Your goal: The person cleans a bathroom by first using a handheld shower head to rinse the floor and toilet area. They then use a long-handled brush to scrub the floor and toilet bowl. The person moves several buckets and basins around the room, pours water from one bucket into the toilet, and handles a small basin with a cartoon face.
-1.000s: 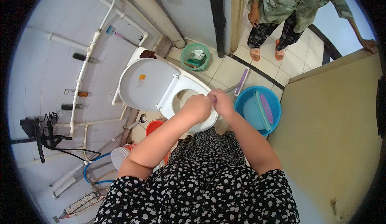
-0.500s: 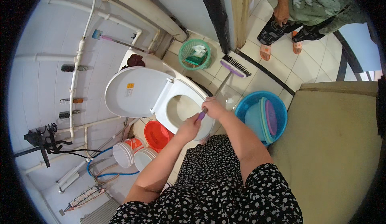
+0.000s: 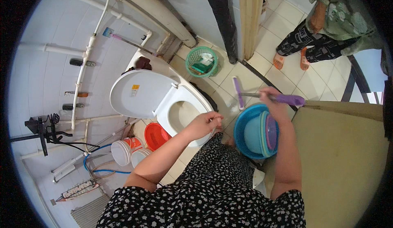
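My right hand is closed round the grey pole of a long-handled floor brush, just below its purple grip. The brush's narrow white and purple head rests on or just above the tiles; its bristles are hidden. My left hand is off the brush, its fingers loosely bent with nothing between them. It hovers by the front rim of a white toilet, whose lid is raised. Below my right hand a blue basin holds several smaller basins.
A green basket with rubbish stands beyond the toilet. Red and white buckets stand at its left. Another person in orange sandals stands past the dark threshold at the upper right. A beige door fills the right side.
My left hand has let go of the brush. My right hand has moved right with it, and the brush has swung so its grip points right; the head has turned, hiding the bristles.
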The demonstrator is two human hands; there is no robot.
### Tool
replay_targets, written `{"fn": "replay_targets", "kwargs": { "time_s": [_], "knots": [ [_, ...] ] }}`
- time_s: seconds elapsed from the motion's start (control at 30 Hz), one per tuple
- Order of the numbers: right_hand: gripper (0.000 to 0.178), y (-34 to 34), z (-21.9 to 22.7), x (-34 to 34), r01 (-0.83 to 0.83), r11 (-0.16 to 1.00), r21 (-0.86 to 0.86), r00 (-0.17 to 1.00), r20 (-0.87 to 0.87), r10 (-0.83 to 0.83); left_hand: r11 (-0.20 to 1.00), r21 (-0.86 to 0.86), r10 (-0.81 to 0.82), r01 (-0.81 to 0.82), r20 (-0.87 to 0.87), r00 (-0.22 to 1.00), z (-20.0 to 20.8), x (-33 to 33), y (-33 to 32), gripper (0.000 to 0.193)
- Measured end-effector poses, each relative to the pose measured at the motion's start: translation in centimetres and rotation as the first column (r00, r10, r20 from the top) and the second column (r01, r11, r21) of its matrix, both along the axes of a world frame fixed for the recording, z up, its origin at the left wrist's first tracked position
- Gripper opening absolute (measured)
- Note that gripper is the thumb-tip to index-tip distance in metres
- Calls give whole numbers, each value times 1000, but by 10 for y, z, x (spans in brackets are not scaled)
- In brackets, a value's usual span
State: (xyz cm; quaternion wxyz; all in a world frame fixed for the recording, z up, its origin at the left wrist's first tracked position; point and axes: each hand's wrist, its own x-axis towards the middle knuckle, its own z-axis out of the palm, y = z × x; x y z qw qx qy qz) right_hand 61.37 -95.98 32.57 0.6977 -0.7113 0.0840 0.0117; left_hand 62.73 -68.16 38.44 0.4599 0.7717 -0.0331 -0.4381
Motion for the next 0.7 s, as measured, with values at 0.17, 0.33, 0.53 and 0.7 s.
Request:
{"fn": "replay_targets", "kwargs": {
  "time_s": [0.17,0.33,0.53,0.7],
  "knots": [
    [18,-35,-24,-23,204,963,-176,966,-124,-227,919,310,-346,245,330,878,-94,13,-19,19],
    [21,-46,-64,-36,435,901,-7,897,-87,-434,817,307,-576,488,392,717,-99,83,-155,58],
    [12,-65,-84,-36,777,619,117,601,152,-784,842,277,-535,464,543,647,-166,162,-254,40],
    [19,-67,-99,-22,870,493,7,490,100,-866,712,474,-680,517,287,674,-244,149,-195,22]
  ]
}}
